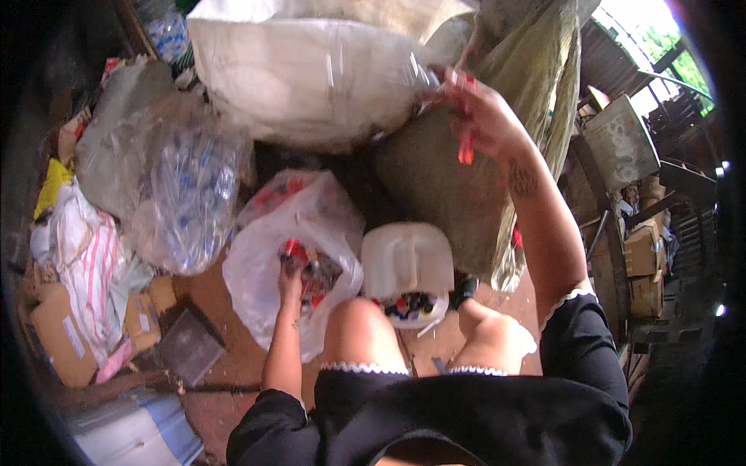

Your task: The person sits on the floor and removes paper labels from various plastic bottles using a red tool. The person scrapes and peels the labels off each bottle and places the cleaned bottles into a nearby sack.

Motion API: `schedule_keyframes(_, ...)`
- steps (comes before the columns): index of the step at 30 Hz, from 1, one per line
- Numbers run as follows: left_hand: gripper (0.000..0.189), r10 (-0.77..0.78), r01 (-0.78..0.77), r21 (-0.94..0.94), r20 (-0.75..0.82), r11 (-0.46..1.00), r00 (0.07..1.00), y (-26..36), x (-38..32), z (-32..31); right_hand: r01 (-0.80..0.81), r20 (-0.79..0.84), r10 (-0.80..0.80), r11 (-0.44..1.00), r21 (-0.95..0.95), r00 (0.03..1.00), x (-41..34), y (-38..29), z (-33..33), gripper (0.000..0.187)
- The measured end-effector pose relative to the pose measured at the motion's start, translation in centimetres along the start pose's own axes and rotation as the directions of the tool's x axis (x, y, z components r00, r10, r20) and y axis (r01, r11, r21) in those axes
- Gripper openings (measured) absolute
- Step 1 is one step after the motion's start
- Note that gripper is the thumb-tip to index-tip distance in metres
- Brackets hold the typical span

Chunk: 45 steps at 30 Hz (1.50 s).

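Observation:
My left hand [293, 272] reaches into a white plastic bag [250, 279] on the floor and grips a bottle with a red label [295, 251]. Other items with red parts lie in that bag. Up at the right, my right hand [475, 116] is raised and blurred beside a large whitish sack [303, 76]. A clear plastic piece, perhaps a bottle, shows at its fingertips, and a narrow red object [465, 150] hangs by the palm; whether it is gripped is unclear. Between the bag and my right leg stands a cut whitish plastic container [406, 256] with many small caps [411, 307] in it.
A clear bag of plastic bottles [195, 192] stands at the left, near a striped cloth sack [90, 250] and cardboard boxes [58, 338]. A tall woven sack [542, 76] is on the right. Farther right are more cartons [644, 250]. A dark flat square [191, 346] lies on the floor.

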<state>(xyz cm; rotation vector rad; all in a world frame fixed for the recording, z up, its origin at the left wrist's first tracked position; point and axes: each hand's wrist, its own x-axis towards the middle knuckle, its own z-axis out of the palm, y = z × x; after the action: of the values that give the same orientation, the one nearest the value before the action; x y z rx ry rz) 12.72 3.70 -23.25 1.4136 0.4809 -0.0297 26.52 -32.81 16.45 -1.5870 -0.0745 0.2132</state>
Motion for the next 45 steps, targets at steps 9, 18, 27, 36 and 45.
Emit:
schedule_keyframes(9, 0.069, -0.166, 0.239, 0.735, -0.172, 0.635, 0.971, -14.6, 12.3, 1.6, 0.135, 0.399, 0.300, 0.628, -0.767, 0.866, -8.0, 9.7, 2.8, 0.023)
schedule_keyframes(18, 0.074, -0.068, 0.259, 0.886, -0.252, 0.385, 0.965, -13.7, 12.9, 1.3, -0.570, 0.128, 0.692, 0.672, -0.473, 0.710, -20.2, 14.6, 0.4, 0.025)
schedule_keyframes(27, 0.068, 0.164, -0.114, 0.428, -0.082, 0.896, 0.983, -1.7, -1.6, -4.3, -0.471, -0.040, 0.584, 0.692, 0.547, 0.811, -22.0, 18.7, 5.6, 0.043)
schedule_keyframes(36, 0.068, 0.187, 0.087, -0.528, 0.445, 0.845, 0.876, 19.1, -17.0, 8.6, -0.355, 0.312, 0.230, 0.827, 0.437, 0.922, -23.6, 10.2, 11.4, 0.032)
schedule_keyframes(45, 0.066, 0.421, -0.166, -0.459, 0.536, 0.873, 0.732, 19.9, -24.5, 12.6, -0.126, 0.162, 0.054, 0.873, 0.471, 0.985, -29.6, 7.0, 11.4, 0.016)
